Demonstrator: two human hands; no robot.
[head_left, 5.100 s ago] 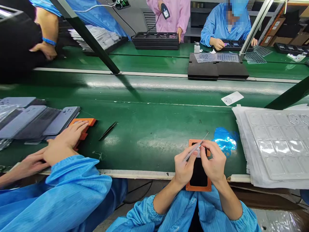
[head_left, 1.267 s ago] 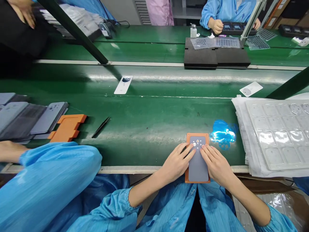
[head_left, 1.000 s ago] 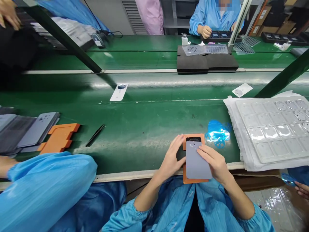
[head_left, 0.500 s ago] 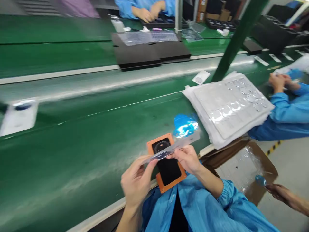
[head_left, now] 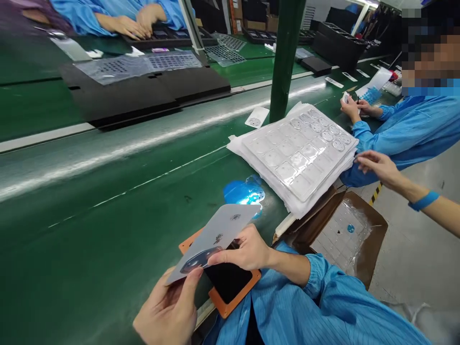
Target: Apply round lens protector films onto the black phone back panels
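Observation:
A pale, thin phone back cover (head_left: 226,225) with small dark print and a dark round camera part is held tilted between my two hands. My left hand (head_left: 168,306) pinches its near-left end, with the thumb by the round part. On the other side my right hand (head_left: 246,249) is closed on its right edge, with the thumb resting beside the round part. Under the cover, an orange frame with a black inset (head_left: 226,282) lies at the bench edge, partly hidden. Crumpled shiny blue film (head_left: 242,192) lies on the green bench just beyond the cover.
Right of the film stands a stack of clear trays (head_left: 287,163), some pockets holding round parts. Behind it are a white card (head_left: 257,117) and a green post (head_left: 284,62). An open carton (head_left: 373,254) sits below. A co-worker's hand (head_left: 381,167) reaches near the trays.
The view has swung right. The cover, seen nearly edge-on before, now shows its printed face. The co-worker's hand at right has risen from the carton, and a blue piece now lies inside it.

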